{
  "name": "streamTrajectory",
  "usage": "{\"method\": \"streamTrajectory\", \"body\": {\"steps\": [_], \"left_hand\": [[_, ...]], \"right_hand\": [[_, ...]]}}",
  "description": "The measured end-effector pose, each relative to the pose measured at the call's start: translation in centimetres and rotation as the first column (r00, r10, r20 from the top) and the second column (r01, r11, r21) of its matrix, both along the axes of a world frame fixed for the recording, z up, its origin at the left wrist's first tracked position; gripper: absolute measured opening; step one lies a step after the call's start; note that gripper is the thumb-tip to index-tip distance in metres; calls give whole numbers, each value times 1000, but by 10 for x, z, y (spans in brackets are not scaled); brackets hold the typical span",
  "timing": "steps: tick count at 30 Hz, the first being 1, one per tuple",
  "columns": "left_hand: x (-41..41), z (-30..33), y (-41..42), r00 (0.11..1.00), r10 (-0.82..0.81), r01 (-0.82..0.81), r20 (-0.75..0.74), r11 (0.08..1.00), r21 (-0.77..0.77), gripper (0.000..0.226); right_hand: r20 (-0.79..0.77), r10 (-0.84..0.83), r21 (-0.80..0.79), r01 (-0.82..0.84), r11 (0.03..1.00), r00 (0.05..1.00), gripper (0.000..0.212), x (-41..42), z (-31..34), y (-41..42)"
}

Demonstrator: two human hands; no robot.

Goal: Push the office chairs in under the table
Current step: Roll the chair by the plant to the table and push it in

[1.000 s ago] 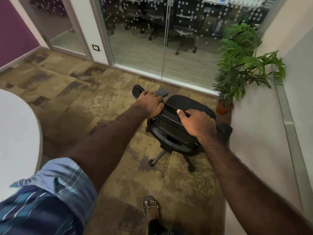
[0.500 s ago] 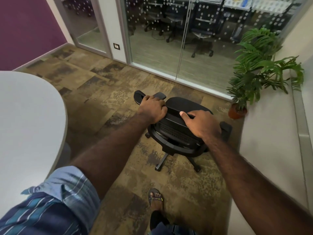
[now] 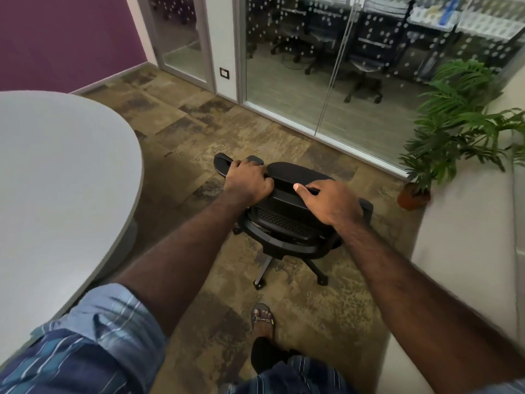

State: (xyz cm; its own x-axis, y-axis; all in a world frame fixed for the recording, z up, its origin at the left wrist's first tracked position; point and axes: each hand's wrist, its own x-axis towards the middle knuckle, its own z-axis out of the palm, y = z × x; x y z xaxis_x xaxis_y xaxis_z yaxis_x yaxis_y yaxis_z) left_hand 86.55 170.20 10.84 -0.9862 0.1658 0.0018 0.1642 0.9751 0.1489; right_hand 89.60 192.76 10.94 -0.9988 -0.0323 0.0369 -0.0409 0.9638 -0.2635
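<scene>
Two hands: left hand (image 3: pixel 248 180) and right hand (image 3: pixel 329 201), fingers curled and clamped on the backrest top of the office chair (image 3: pixel 287 211).
Change: more of the table (image 3: pixel 65 177) shows at left than a second ago; chair appears nearer it.
Meaning: chair not yet under; likely a leftward turn remains.
Surface: mottled brown carpet (image 3: pixel 199 132), castors down.
Room: glass partition (image 3: pixel 298 66), potted plant (image 3: pixel 454 126), purple wall (image 3: pixel 56 35).

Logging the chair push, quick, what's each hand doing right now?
Left hand: closed over the top of the office chair backrest.
Right hand: resting on the same backrest top, fingers curled over its edge.
</scene>
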Motion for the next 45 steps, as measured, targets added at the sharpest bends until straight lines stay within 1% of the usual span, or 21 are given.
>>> {"method": "streamTrajectory", "body": {"steps": [3, 8, 10, 14, 16, 20, 22, 23, 25, 26, 31, 32, 34, 35, 36, 37, 38, 40, 41, 45], "left_hand": [[12, 2, -12, 999, 31, -31, 8, 999, 10, 53], [33, 2, -22, 997, 71, -71, -40, 997, -2, 55], [46, 0, -31, 994, 109, -109, -32, 994, -2, 58], [60, 1, -36, 990, 135, -135, -29, 991, 4, 59], [66, 2, -46, 984, 176, -176, -35, 984, 5, 58], [73, 0, -53, 977, 213, -213, -27, 977, 12, 62], [79, 1, -60, 963, 268, -268, -37, 963, 9, 65], [79, -1, -59, 963, 265, -265, -39, 964, 9, 66], [88, -2, -62, 948, 314, -314, -48, 949, 16, 68], [90, -4, -61, 948, 313, -312, -57, 950, 19, 68], [108, -10, -55, 897, 434, -434, -78, 901, 20, 72], [108, -12, -56, 891, 446, -446, -82, 895, 19, 72], [113, -13, -55, 860, 504, -504, -77, 863, 22, 73], [114, -14, -55, 856, 510, -510, -79, 860, 26, 73], [117, -14, -56, 837, 541, -541, -81, 841, 28, 74], [120, -15, -57, 822, 564, -563, -77, 826, 30, 73], [120, -16, -57, 820, 567, -566, -80, 823, 36, 73], [126, -16, -59, 782, 618, -618, -81, 785, 30, 72], [126, -17, -59, 776, 625, -624, -83, 781, 38, 71], [136, -21, -67, 723, 684, -682, -91, 729, 56, 65]], "right_hand": [[-9, 45, -1, -45, 999, 999, 79, 3, -4, -5], [-9, 111, 5, -111, 994, 994, 69, 5, -3, -8], [14, 168, 9, -169, 986, 986, 70, 7, -4, -16], [22, 223, 1, -223, 975, 975, 71, 7, -2, -19], [47, 275, -10, -275, 961, 960, 73, 4, -1, -27], [104, 322, -37, -320, 947, 941, 75, -1, 0, -32], [119, 391, -52, -387, 920, 913, 71, -9, 1, -40], [123, 391, -60, -386, 920, 912, 68, -8, 1, -37], [136, 456, -59, -453, 890, 879, 64, -16, 2, -42], [138, 461, -63, -457, 887, 876, 62, -17, 2, -40], [136, 574, -103, -565, 819, 807, 56, -33, 2, -49], [134, 581, -102, -572, 814, 803, 54, -34, 2, -50], [120, 637, -91, -630, 771, 762, 50, -43, 3, -57], [115, 640, -80, -635, 768, 760, 50, -44, 4, -60], [116, 662, -82, -658, 749, 740, 51, -47, 4, -65], [113, 682, -86, -676, 732, 723, 55, -50, 5, -69], [116, 676, -93, -670, 737, 728, 61, -50, 5, -70], [122, 714, -98, -707, 700, 690, 70, -55, 5, -80], [112, 714, -99, -707, 700, 691, 70, -57, 5, -81], [122, 758, -95, -752, 652, 641, 64, -64, 3, -99]]}}
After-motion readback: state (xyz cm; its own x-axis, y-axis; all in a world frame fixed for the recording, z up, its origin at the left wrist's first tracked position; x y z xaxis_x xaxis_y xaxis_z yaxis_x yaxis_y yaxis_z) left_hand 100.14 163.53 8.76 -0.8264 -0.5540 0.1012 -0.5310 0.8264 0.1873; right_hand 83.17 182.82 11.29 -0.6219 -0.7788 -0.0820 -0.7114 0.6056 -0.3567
